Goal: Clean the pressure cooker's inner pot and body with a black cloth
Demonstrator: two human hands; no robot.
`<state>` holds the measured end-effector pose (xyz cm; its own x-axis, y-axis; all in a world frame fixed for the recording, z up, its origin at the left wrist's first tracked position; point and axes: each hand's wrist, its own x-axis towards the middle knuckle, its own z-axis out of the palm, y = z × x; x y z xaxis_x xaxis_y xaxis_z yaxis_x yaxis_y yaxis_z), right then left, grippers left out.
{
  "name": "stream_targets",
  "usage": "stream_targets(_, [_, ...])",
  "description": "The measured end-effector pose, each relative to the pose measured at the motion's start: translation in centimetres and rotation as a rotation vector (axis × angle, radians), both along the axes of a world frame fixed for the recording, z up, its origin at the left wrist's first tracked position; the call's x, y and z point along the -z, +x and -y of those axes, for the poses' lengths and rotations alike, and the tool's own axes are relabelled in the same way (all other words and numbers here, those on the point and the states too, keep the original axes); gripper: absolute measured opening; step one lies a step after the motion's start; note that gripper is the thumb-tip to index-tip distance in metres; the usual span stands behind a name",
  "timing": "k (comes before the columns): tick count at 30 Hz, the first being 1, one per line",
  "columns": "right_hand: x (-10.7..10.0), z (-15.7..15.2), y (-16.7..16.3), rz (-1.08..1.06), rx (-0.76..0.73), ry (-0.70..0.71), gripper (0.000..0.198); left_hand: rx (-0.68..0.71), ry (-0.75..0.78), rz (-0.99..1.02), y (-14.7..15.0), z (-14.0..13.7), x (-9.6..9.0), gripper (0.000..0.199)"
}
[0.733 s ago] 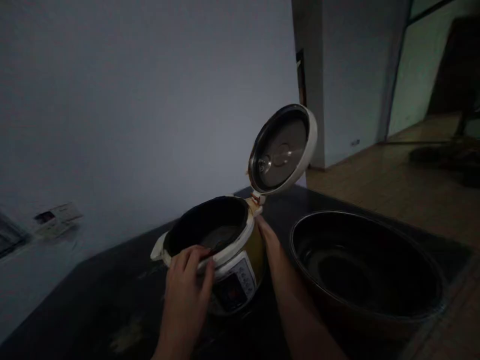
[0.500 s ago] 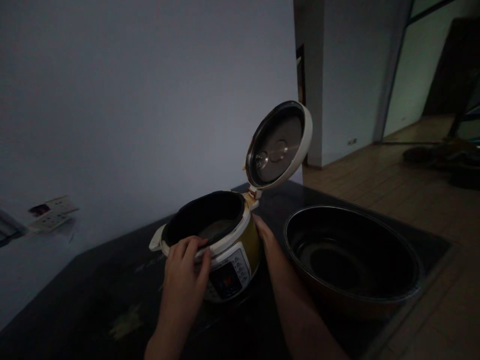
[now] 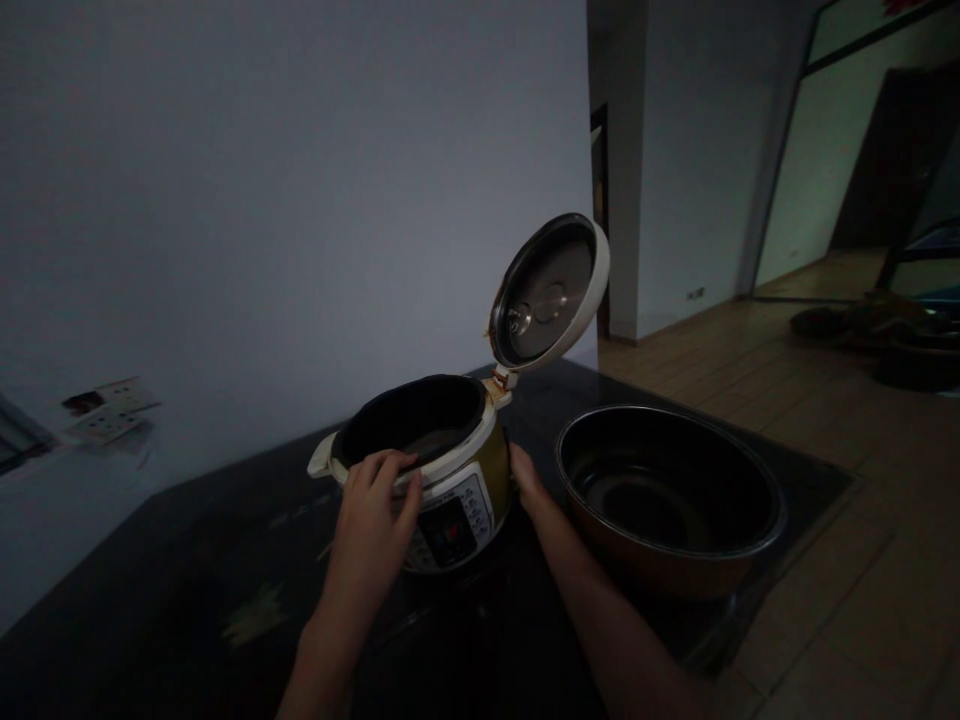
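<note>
Presumed steadying, next needing balance: my left hand [image 3: 375, 500] clamps cooker [image 3: 495, 482] toward far edge of surface [image 3: 465, 640]; right hand's [image 3: 526, 480] grip indeterminable.

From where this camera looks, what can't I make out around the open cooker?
All in the head view:
Right hand: fingertips hidden behind the cooker.
Cooker's inside: partly hidden by its front rim and the left hand; the rest is dim.
Control panel: lettering too small and dark.
Dark things on the floor: too dim to name, cut off by the right edge.
</note>
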<state>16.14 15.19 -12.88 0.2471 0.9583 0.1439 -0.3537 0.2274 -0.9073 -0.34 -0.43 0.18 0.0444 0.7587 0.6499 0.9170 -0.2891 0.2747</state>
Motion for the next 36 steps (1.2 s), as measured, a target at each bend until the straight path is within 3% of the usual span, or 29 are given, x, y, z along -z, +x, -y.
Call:
stream_targets(5, [2.7,3.9,-0.9,0.007,-0.045,-0.147,0.042,0.022,-0.035,0.038,-0.1,0.5,-0.3,0.031])
stream_targets(10, [1.8,8.2,-1.6,0.040,-0.050,-0.049,0.066,0.043,0.022,0.068,-0.1,1.0,-0.6,0.032])
stream_targets(15, [-1.3,11.1,-1.8,0.222,-0.058,0.235,0.053,0.074,0.145,0.055,0.6,1.9,-1.2,0.021])
stream_targets(21, [-2.9,12.9,-2.9,0.786,-0.038,0.688,0.056,0.224,0.152,0.059,4.0,4.4,-1.3,0.020])
stream_targets(25, [-3.0,12.9,-3.2,0.901,0.037,0.761,0.064,0.224,0.066,0.087,5.1,4.9,0.0,0.026])
stream_targets(29, [-3.6,13.1,-2.7,0.818,0.008,0.749,0.067,0.110,0.015,0.081,4.5,4.3,2.3,0.034])
stream_targets(36, [-4.2,13.8,-1.2,0.720,-0.027,0.788,0.068,0.032,0.029,-0.074,5.1,4.0,5.4,0.051])
